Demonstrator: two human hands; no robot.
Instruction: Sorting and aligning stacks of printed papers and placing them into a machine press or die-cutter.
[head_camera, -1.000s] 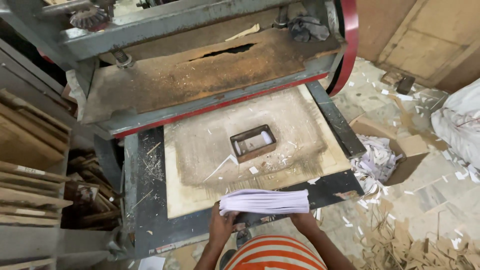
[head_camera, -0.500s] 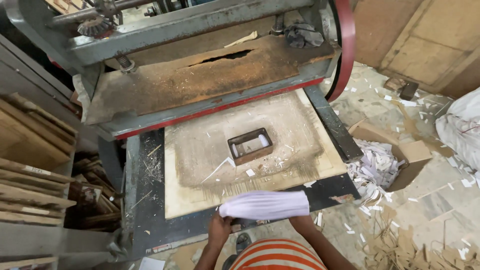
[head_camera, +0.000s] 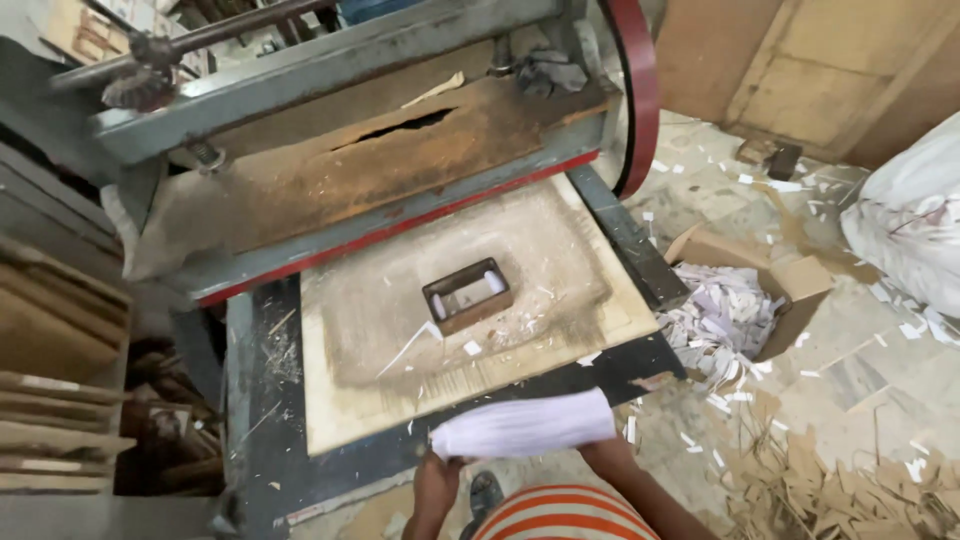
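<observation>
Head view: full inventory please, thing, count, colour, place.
rusty grey metal press machine: one, grey with red trim, upper frame
red wheel rim: one, red, machine's right end
worn tan wooden board: one, tan, on the machine bed
small brown rectangular die frame: one, brown, mid-board
open brown cardboard box of white paper offcuts: one, on floor, right
stack of brown boards: one, far left
white sack: one, right edge
bent stack of white paper sheets: one, held by both hands
left hand: under stack's left end
right hand: under right end
</observation>
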